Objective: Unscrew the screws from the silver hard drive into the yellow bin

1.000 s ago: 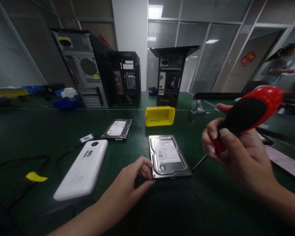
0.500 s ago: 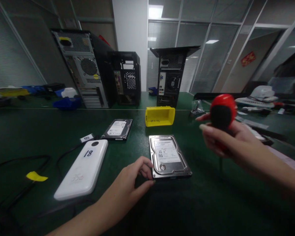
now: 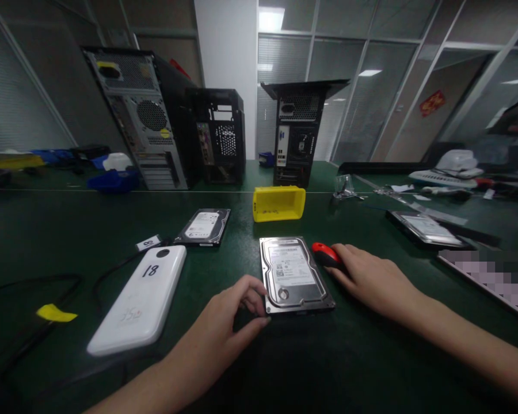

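A silver hard drive (image 3: 294, 273) lies label up on the green table (image 3: 224, 345). At its near left corner, my left hand (image 3: 237, 310) has its fingertips and thumb on the edge. My right hand (image 3: 366, 276), just right of the drive, is wrapped round a red and black screwdriver handle (image 3: 328, 256) low over the table; the shaft is not visible. Behind the drive, a yellow bin (image 3: 280, 204) lies with its opening facing me and small dark bits inside. A second hard drive (image 3: 204, 226) rests to the left.
A white power bank (image 3: 140, 299) marked 18 and black cables are at the left. Three computer cases (image 3: 162, 121) stand at the back. Another drive (image 3: 425, 229) and a pinkish flat item (image 3: 487, 282) lie at the right. A person is partly visible at the far right.
My right hand has moved down and left, bringing the screwdriver from upright in the air to low beside the drive. My left hand stays at the drive's corner.
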A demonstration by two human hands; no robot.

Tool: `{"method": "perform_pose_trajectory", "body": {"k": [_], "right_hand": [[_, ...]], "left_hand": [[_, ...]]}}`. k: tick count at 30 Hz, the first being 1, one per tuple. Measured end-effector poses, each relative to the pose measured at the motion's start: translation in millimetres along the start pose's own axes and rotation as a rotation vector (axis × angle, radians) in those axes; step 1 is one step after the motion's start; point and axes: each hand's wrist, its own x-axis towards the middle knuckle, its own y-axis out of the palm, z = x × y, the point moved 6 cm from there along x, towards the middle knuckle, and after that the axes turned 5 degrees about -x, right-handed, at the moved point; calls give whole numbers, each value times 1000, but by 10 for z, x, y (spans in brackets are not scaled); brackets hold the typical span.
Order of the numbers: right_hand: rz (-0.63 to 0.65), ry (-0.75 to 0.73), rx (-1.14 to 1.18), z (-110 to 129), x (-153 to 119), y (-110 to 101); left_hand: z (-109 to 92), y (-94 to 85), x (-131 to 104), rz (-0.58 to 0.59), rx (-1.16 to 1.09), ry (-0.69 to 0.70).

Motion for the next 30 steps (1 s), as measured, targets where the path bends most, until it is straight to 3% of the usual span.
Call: {"method": "perform_pose_trajectory", "body": {"k": [5, 9, 12, 14, 18, 25, 30], "right_hand": [[2, -45, 32, -66, 13, 14], [-15, -257, 365, -35, -10, -224], [294, -379, 589, 87, -112, -271], [383, -400, 657, 149, -172, -289], [380, -417, 667, 196, -193, -280], [514, -391, 635, 154, -161, -204], [483, -402, 621, 168, -151, -162]], "left_hand": [[5, -2, -8, 1, -14, -2], [-2, -3, -14, 6, -18, -14], [-7, 0, -15, 10, -14, -14], [-6, 0, -12, 8, -14, -9], [3, 2, -7, 4, -14, -2], [11, 2, -6, 4, -22, -1], [23, 4, -9, 5, -29, 9]]}}
